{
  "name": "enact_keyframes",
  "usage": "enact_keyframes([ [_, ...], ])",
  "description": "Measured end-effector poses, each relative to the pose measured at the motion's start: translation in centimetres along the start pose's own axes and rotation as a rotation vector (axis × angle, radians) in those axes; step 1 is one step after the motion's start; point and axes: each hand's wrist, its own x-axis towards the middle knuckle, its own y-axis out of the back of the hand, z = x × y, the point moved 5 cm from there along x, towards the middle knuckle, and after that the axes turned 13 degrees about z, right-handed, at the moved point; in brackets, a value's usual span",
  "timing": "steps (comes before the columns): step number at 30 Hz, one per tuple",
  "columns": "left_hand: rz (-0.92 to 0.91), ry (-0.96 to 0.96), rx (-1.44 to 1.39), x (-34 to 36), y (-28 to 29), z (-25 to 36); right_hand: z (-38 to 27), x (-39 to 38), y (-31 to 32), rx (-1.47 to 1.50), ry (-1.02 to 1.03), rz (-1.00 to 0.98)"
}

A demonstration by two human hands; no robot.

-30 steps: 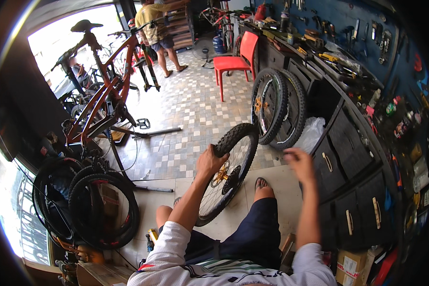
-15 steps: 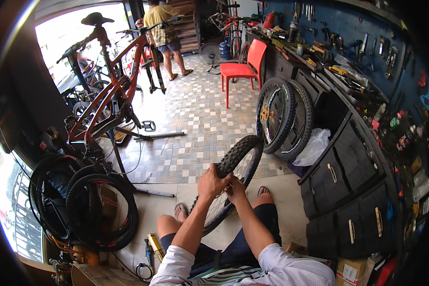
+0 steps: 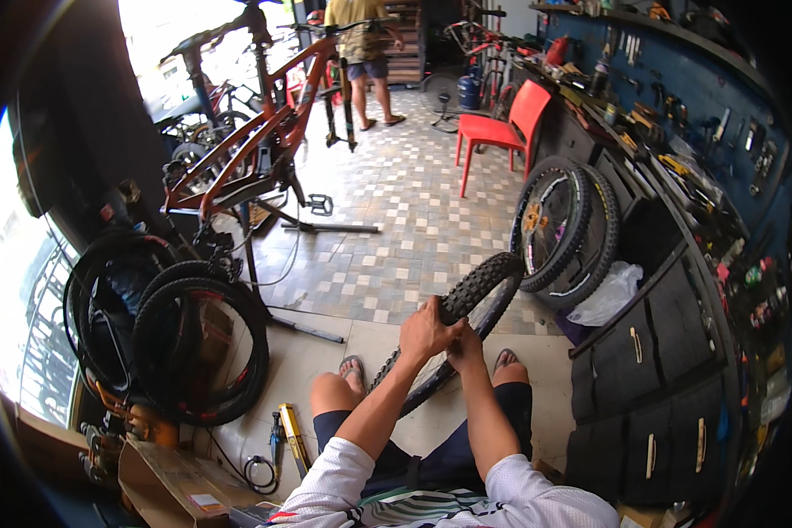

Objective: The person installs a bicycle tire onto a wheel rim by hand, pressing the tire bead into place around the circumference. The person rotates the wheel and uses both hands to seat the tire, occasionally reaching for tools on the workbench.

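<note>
Wheel (image 3: 482,286) tilted on edge, long axis running near left to far right, left hand (image 3: 427,332) and right hand (image 3: 467,348) grips both clasping it.

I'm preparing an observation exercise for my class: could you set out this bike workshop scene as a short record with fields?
Left hand: gripping a knobby-tyred bicycle wheel
Right hand: at the same wheel, close beside the left; grip partly hidden
Left side: orange bike frame, no wheels fitted; nearer, black tyres
Right side: two wheels standing beside dark drawers
Ahead: red chair on tiled floor; person in yellow top
</note>
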Motion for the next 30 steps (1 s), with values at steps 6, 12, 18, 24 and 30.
enact_keyframes([
  [6, 0.025, -0.003, -0.038, -0.2, 0.5, 0.4, -0.6, 0.4, 0.9, -0.074, -0.007, 0.005],
  [12, 0.011, 0.012, -0.030, -0.1, 1.2, -0.3, -0.7, -1.0, -1.5, 0.111, -0.206, 0.062],
  [18, 0.032, 0.010, 0.005, 0.0, 0.8, 0.3, -0.4, -1.6, -2.0, 0.232, -0.233, 0.172],
  [24, 0.008, -0.015, -0.004, 0.5, 0.3, 1.0, -0.4, 0.0, -0.9, 0.237, -0.245, 0.165],
  [30, -0.010, 0.013, 0.017, 0.8, 0.4, 0.8, -0.5, -0.5, -1.4, 0.243, -0.267, 0.160],
])
